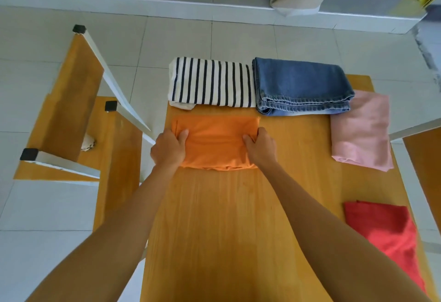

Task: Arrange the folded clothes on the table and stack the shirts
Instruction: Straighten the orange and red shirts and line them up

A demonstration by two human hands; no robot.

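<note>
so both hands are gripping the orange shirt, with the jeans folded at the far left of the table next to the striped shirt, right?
Not quite. In the head view the jeans lie to the right of the striped shirt, which takes the far left corner. The rest holds: the left hand and right hand grip the orange shirt.

A: Where does the single view sit?
B: On the person's head, looking forward and steeply down over both outstretched arms onto the worktop (238, 218), close in.
A: How wide?
B: Wide-angle; floor shows beyond the far edge
</note>
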